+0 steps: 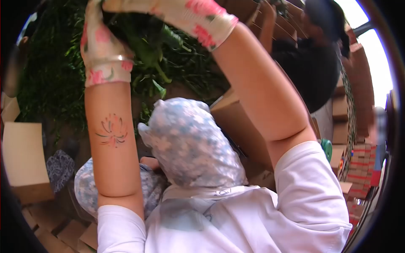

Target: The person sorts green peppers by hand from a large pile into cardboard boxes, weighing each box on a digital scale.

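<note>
Both hands wear pale gloves with pink flowers and are at the top edge, which cuts off part of their fingers. My left hand (99,36) points upward, with a band around its wrist. From the right, my right hand (181,14) reaches across until its fingertips are beside my left hand. Between and below the hands hang large green peppers (145,50), closer to the camera than the pile; the fingers appear closed around them. Behind them spreads a big heap of green peppers (50,63). The exact grip is partly hidden.
A person in dark clothes (308,67) sits at the upper right. An open cardboard box (244,122) is at centre right, another box (25,154) at the left. Stacked cartons (363,164) stand at the far right. My patterned knee (190,143) is below the hands.
</note>
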Demonstrator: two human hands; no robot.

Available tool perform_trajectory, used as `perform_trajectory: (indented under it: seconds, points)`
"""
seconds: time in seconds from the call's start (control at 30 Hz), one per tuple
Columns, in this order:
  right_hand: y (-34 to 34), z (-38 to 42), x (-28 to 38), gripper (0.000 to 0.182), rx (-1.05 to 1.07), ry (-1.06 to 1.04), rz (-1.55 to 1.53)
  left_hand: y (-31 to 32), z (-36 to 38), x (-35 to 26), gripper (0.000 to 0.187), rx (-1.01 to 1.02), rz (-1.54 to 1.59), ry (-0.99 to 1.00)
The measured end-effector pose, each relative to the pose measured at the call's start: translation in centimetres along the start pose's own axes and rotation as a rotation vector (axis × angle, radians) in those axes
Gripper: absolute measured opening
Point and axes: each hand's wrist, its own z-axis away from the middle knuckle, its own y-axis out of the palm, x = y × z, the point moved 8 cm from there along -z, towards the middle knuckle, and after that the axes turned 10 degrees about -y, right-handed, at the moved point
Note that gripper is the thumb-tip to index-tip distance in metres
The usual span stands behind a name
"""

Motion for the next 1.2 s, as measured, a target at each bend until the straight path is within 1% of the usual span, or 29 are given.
perform_trajectory:
  seconds: [0.03,0.07,0.1,0.13,0.17,0.23,0.33,0.47,0.5,0.57,0.6,0.63,0.67,0.7,0.77,0.8,0.83,0.9,0.93,0.97,1.0,1.03,1.07,1.1,1.17,1.2]
  points:
    - [-0.7,1.3,1.9,0.066,0.012,-0.079,-0.116,2.8,1.2,0.0,0.036,0.078,0.029,-0.012]
    - [-1.3,2.8,3.5,0.068,0.028,-0.163,-0.234,4.9,2.3,0.9,0.036,0.104,0.036,-0.03]
    - [-3.4,4.5,5.7,0.063,0.001,-0.295,-0.211,9.4,3.4,2.2,0.043,0.325,0.111,-0.034]
    - [-5.1,7.3,7.7,0.06,-0.192,-0.169,0.006,13.0,5.5,3.6,0.049,0.545,0.186,-0.045]
    - [-6.4,10.5,9.8,0.057,-0.392,-0.028,0.225,14.5,7.1,5.2,0.049,0.563,0.191,-0.077]
    - [-8.4,15.1,10.3,0.058,-0.459,0.014,0.249,17.5,10.3,9.3,0.048,0.595,0.179,-0.205]
    - [-10.2,21.9,9.5,0.061,-0.549,0.093,0.275,20.2,15.7,14.7,0.045,0.624,0.143,-0.391]
    - [-12.1,29.0,7.3,0.064,-0.628,0.181,0.294,21.8,20.6,20.1,0.041,0.646,0.086,-0.597]
    - [-12.6,30.2,7.1,0.064,-0.643,0.193,0.304,21.8,21.1,21.0,0.041,0.655,0.084,-0.611]
    - [-13.8,32.0,6.9,0.066,-0.666,0.204,0.331,21.2,21.8,23.4,0.037,0.716,0.136,-0.718]
    - [-14.2,32.7,6.8,0.067,-0.678,0.21,0.343,21.0,22.0,24.1,0.037,0.728,0.132,-0.724]
    - [-14.5,33.3,6.8,0.068,-0.69,0.219,0.349,20.5,22.3,25.1,0.034,0.726,0.124,-0.801]
    - [-14.1,33.7,6.4,0.076,-0.631,0.258,0.324,19.8,22.6,26.1,0.03,0.72,0.113,-0.879]
    - [-14.3,34.5,6.4,0.076,-0.64,0.257,0.32,18.7,22.0,26.6,0.03,0.722,0.106,-0.887]
    - [-14.9,35.9,6.4,0.076,-0.323,0.606,1.14,14.6,19.8,28.2,0.038,0.751,-0.568,-0.912]
    - [-12.1,35.2,9.1,0.068,-0.258,0.679,1.285,13.4,17.8,26.8,0.041,0.783,-0.77,-0.834]
    - [-11.9,35.5,9.5,0.068,-0.261,0.674,1.288,12.1,15.9,24.8,0.043,0.809,-0.969,-0.748]
    - [-12.2,36.0,10.8,0.063,-0.268,0.641,1.454,11.9,13.8,20.3,0.047,0.87,-1.073,-0.767]
    - [-11.5,36.0,10.9,0.063,-0.268,0.642,1.456,11.6,12.3,17.3,0.047,0.833,-1.058,-0.731]
    - [-10.7,36.0,12.4,0.058,-0.473,0.439,1.35,10.8,10.7,14.7,0.048,0.8,-1.043,-0.697]
    - [-10.1,36.4,13.8,0.055,-0.667,0.24,1.228,8.8,8.1,12.4,0.048,0.675,-1.043,-0.621]
    - [-9.6,37.0,13.3,0.055,-0.673,0.253,1.228,6.5,5.3,10.3,0.048,0.552,-1.044,-0.546]
    - [-9.7,38.9,13.1,0.043,-0.948,0.019,0.829,3.3,2.6,8.8,0.048,0.449,-1.055,-0.503]
    - [-9.8,40.6,12.4,0.031,-1.179,-0.208,0.4,-0.5,0.1,7.7,0.048,0.339,-1.067,-0.464]
    - [-6.1,35.1,10.1,0.027,-0.725,-0.157,0.282,-8.6,-2.9,7.7,0.046,0.146,-1.038,-0.653]
    - [-4.6,33.4,6.8,0.023,-0.799,-0.14,0.141,-12.6,-3.8,7.8,0.046,0.099,-1.028,-0.711]
